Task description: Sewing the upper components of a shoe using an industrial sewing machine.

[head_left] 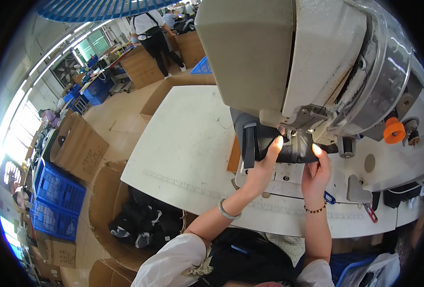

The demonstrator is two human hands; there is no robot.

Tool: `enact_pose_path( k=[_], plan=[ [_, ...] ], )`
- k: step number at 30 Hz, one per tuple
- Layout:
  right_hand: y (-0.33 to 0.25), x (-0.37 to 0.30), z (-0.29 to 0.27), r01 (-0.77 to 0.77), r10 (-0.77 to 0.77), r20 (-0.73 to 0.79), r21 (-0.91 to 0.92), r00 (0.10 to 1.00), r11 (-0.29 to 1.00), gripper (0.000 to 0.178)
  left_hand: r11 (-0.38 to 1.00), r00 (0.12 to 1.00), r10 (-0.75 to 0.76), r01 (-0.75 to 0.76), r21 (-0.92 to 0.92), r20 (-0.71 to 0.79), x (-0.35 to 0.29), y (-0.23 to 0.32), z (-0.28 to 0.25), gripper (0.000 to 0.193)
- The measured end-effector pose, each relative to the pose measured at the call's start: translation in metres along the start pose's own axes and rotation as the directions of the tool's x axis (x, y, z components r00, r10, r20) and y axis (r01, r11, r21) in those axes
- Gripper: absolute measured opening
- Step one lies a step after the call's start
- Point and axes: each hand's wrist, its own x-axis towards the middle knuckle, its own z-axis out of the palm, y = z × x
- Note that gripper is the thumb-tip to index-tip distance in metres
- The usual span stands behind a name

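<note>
A black padded fabric piece [257, 136] with a strap lies under the head of a large beige sewing machine [252, 57]. My left hand [268, 160] grips its near edge, thumb on top close to the lit needle area and fingers mostly hidden underneath. Just right of the needle, my right hand [317, 172] pinches the same piece with its thumb on top and fingers curled below. Part of the fabric is hidden behind the machine head.
An orange knob [394, 130] sits at the machine's right side. Blue-handled snips [329, 197] and a red-handled tool [371, 213] lie on the white table [173, 143]. A cardboard box [99, 210] of black pieces stands left. Another person [152, 38] stands far back.
</note>
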Motion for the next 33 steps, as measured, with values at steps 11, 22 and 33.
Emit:
enact_pose_path(
  k=[11,22,33],
  plan=[
    [-0.003,0.004,-0.007,-0.030,0.033,0.051,-0.056,0.998,0.998,0.043,0.987,0.989,0.102,-0.115,0.115,0.111,0.002,-0.011,-0.004,0.014],
    [0.000,0.005,-0.007,-0.013,0.014,0.077,-0.012,0.997,1.000,0.043,0.999,0.992,-0.011,0.017,-0.051,0.126,0.006,-0.012,-0.006,0.022],
    [0.000,0.005,-0.008,-0.003,0.004,0.124,-0.008,0.992,1.000,0.036,0.999,0.994,-0.048,0.047,0.006,0.093,0.003,-0.003,-0.002,0.024]
  ],
)
